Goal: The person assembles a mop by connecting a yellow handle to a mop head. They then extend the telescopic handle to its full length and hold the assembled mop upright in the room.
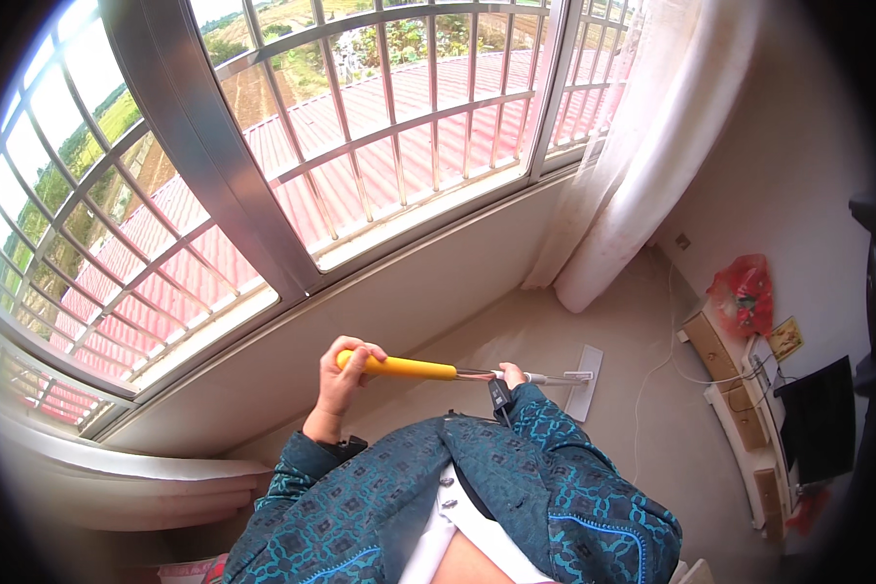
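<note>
Pale floor (686,457) under flat mop (448,371), right hand (512,375) partly hidden

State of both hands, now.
Left hand: closed, holding the yellow mop handle.
Right hand: closed, holding the mop pole.

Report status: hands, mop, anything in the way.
Left hand gripping yellow handle, right hand on shaft. Mop head on floor. Cord to its right, apart.
</note>
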Tool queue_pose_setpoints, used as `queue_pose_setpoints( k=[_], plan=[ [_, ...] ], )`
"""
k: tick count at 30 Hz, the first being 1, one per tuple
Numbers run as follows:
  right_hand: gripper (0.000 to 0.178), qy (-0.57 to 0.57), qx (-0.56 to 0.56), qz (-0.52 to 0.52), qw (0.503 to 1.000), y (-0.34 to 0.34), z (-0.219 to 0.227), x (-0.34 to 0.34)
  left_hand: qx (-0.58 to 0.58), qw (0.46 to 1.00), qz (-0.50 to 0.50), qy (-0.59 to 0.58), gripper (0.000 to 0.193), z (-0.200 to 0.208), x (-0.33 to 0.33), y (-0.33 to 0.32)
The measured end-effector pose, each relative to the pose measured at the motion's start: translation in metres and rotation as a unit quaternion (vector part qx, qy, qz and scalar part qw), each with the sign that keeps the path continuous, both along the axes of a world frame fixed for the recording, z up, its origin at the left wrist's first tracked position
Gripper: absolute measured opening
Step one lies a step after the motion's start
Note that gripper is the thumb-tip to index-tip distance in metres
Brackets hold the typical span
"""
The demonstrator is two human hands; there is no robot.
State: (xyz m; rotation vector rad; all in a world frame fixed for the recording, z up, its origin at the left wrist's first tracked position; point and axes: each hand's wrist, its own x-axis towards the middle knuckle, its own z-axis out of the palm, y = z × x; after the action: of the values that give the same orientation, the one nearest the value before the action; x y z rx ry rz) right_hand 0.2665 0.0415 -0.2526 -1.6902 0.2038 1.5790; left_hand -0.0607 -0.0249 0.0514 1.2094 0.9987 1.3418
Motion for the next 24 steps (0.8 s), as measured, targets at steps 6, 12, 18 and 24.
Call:
queue_pose_setpoints(
  k=[6,12,18,24],
  plan=[
    [0.052,0.009,0.064,-0.109,0.992,0.002,-0.035,0.07,-0.125,0.972,-0.193,-0.044,0.01,-0.037,0.07,0.021],
    [0.044,0.052,0.101,-0.143,0.983,-0.012,0.003,0.078,-0.099,0.957,-0.264,-0.069,0.012,-0.03,0.09,0.031],
    [0.043,0.078,0.072,-0.192,0.976,-0.022,0.033,0.059,-0.068,0.968,-0.238,-0.04,0.014,-0.022,0.087,0.015],
    [0.037,0.137,0.026,-0.186,0.973,-0.013,0.026,0.023,-0.033,0.988,-0.148,-0.009,0.015,-0.001,0.042,0.005]
  ],
)
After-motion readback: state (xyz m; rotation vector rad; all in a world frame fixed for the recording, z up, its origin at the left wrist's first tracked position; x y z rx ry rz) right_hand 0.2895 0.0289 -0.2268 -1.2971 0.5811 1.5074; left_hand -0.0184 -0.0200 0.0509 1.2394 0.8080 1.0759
